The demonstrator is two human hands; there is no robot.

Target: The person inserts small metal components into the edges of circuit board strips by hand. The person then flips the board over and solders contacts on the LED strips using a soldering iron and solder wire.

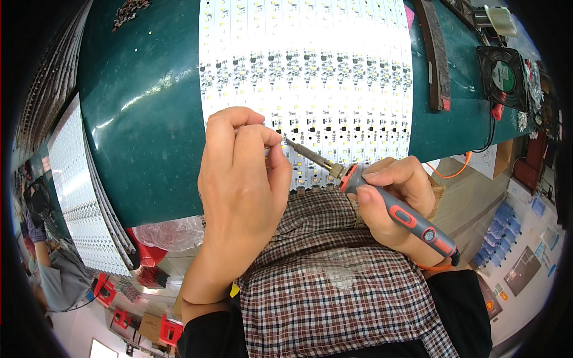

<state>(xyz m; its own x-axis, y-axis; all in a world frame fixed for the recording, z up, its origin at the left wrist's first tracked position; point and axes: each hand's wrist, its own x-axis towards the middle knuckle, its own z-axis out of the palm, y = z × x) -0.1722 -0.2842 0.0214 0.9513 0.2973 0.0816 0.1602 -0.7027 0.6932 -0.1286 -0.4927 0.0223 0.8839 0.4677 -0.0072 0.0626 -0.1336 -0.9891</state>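
Note:
A white panel of joined LED circuit board strips lies on the green bench in front of me. Rows of small yellow and black parts cross it. My right hand grips a grey and red soldering iron, its metal tip slanting up and left to the panel's lower rows. Over the panel's left part, my left hand is closed, thumb and fingertips brought together beside the iron's tip. Whatever those fingers pinch is too small or hidden to make out.
More LED board panels are stacked at the left. A dark metal bar and a black fan sit on the green bench at the right. An orange cable hangs there. Another person's sleeve shows far left.

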